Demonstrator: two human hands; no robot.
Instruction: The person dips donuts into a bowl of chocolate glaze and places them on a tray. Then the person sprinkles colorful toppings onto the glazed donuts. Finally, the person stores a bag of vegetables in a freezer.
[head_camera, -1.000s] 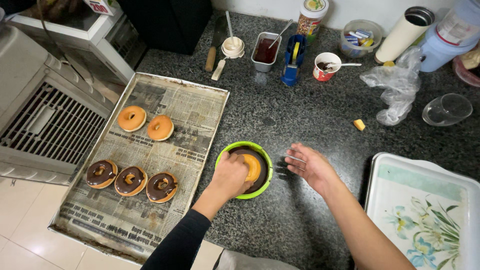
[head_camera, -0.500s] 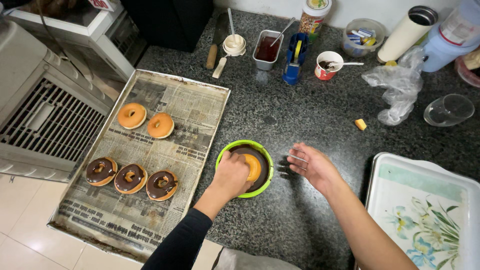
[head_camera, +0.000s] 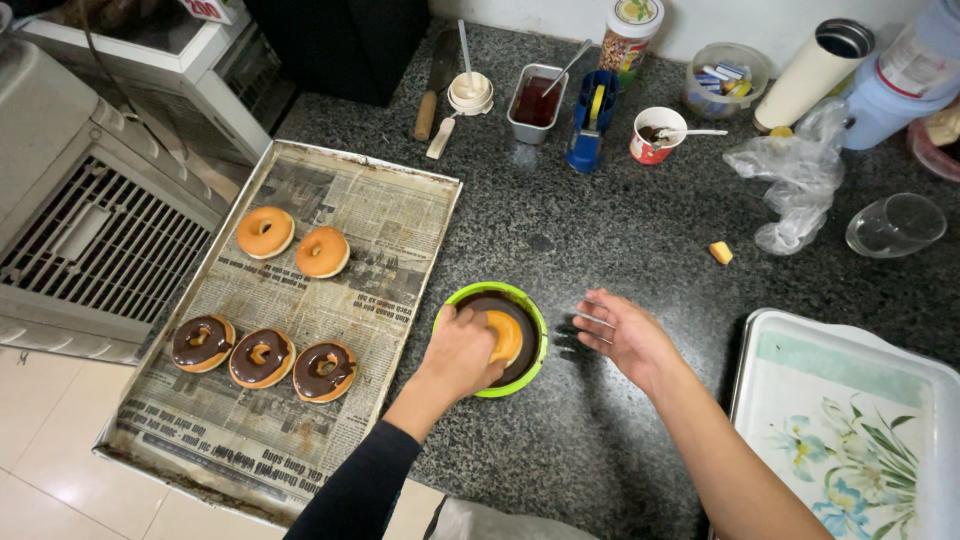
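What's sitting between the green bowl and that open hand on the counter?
In the head view, a metal fork lies on the dark counter between the green bowl and the right hand, whose fingertips are at it.

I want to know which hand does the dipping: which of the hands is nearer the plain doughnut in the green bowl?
Left. The left hand grips the plain doughnut in the green bowl; the right hand rests open beside the bowl, apart from it.
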